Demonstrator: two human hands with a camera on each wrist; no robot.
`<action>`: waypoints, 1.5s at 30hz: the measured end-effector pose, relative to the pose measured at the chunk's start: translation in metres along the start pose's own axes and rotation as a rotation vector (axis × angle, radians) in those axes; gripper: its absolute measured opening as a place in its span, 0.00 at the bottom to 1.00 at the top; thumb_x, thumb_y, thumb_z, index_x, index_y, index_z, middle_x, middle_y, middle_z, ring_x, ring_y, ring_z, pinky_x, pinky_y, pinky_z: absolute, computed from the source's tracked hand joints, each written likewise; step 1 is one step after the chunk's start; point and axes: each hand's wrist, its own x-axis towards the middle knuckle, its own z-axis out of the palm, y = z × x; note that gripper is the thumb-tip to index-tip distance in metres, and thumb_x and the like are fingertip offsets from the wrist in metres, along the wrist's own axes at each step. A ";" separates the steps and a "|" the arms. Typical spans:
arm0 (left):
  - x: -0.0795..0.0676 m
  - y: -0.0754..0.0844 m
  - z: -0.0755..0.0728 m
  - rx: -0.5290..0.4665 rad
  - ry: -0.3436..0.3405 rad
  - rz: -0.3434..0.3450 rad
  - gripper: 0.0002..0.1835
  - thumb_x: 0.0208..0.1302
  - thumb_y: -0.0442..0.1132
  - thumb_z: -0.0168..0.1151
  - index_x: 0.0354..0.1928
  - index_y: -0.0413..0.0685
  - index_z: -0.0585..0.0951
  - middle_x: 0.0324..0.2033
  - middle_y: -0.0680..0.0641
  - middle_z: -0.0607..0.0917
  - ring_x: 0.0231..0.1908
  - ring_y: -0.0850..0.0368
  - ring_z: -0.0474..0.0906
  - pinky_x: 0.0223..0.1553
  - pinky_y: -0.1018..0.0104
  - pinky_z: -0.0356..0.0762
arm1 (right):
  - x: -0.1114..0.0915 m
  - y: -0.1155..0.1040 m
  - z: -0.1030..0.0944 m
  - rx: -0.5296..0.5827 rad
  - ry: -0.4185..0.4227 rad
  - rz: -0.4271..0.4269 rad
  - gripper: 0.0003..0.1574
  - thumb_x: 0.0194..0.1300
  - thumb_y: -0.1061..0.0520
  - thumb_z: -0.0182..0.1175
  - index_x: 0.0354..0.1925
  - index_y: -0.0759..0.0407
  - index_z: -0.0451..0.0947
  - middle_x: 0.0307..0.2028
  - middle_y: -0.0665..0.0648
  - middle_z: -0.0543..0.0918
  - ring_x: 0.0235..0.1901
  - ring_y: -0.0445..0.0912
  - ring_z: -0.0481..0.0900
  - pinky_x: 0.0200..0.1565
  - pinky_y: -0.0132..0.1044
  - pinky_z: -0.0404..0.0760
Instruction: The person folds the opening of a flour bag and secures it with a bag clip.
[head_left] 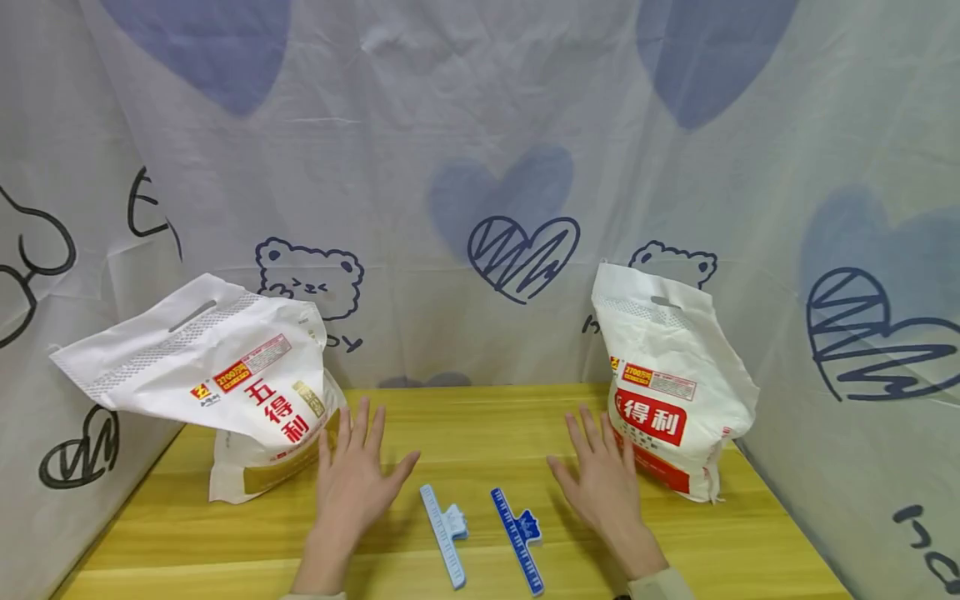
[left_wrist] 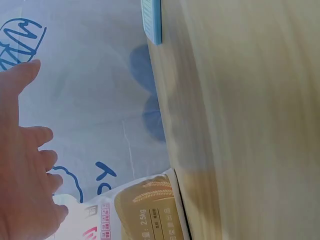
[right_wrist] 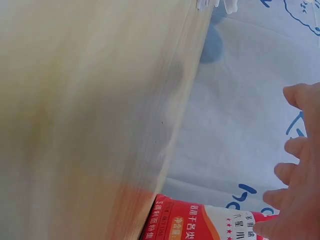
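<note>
My left hand [head_left: 354, 479] hovers palm down over the table, fingers spread and straight, beside a white flour bag [head_left: 262, 400] with a gold base. On the other side my right hand [head_left: 602, 487] is held the same way, near a white flour bag with a red label [head_left: 663, 400]. Neither hand holds anything. Between them lie a light blue sealing clip [head_left: 444, 537] and a dark blue sealing clip [head_left: 517, 542], apart and roughly parallel. In the left wrist view the gold-based bag [left_wrist: 150, 210] stands below the hand; the right wrist view shows the red bag [right_wrist: 185, 220].
Both bags stand on a wooden table [head_left: 465, 433], their tops flattened and leaning, each with a handle slot. A pale cloth [head_left: 420, 208] printed with hearts and bears hangs behind the table and along both sides.
</note>
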 end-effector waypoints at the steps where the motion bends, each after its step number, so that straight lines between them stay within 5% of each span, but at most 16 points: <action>1: 0.000 0.001 0.000 -0.003 0.006 0.002 0.51 0.70 0.72 0.54 0.82 0.47 0.54 0.83 0.42 0.43 0.81 0.37 0.34 0.77 0.32 0.33 | 0.000 0.000 0.000 0.002 0.007 -0.001 0.49 0.73 0.34 0.58 0.81 0.53 0.57 0.81 0.61 0.53 0.80 0.65 0.49 0.76 0.69 0.44; 11: 0.008 0.018 -0.001 -0.051 0.068 0.021 0.52 0.69 0.74 0.52 0.82 0.47 0.54 0.83 0.44 0.43 0.81 0.39 0.36 0.78 0.34 0.33 | 0.000 0.003 -0.006 0.029 0.144 -0.016 0.48 0.73 0.38 0.59 0.80 0.56 0.59 0.81 0.61 0.53 0.79 0.65 0.50 0.77 0.68 0.46; 27: 0.026 0.061 0.002 -0.171 0.165 0.091 0.51 0.71 0.69 0.55 0.84 0.51 0.50 0.83 0.46 0.43 0.82 0.44 0.35 0.79 0.37 0.32 | 0.002 0.012 -0.016 0.082 0.517 -0.111 0.45 0.68 0.43 0.57 0.77 0.60 0.64 0.79 0.63 0.60 0.76 0.68 0.58 0.70 0.74 0.58; 38: 0.037 0.097 0.014 -0.192 0.212 0.162 0.51 0.69 0.71 0.55 0.83 0.51 0.53 0.83 0.47 0.46 0.82 0.46 0.37 0.79 0.38 0.36 | 0.002 0.026 -0.028 0.130 0.640 -0.092 0.43 0.78 0.34 0.44 0.77 0.59 0.65 0.80 0.61 0.58 0.76 0.67 0.58 0.72 0.73 0.56; 45: 0.044 0.125 0.022 -0.187 0.191 0.224 0.51 0.69 0.71 0.53 0.83 0.50 0.52 0.83 0.46 0.46 0.82 0.44 0.38 0.79 0.38 0.37 | 0.002 0.041 -0.036 0.144 0.688 -0.077 0.42 0.72 0.43 0.54 0.76 0.61 0.66 0.79 0.64 0.61 0.76 0.68 0.57 0.72 0.73 0.55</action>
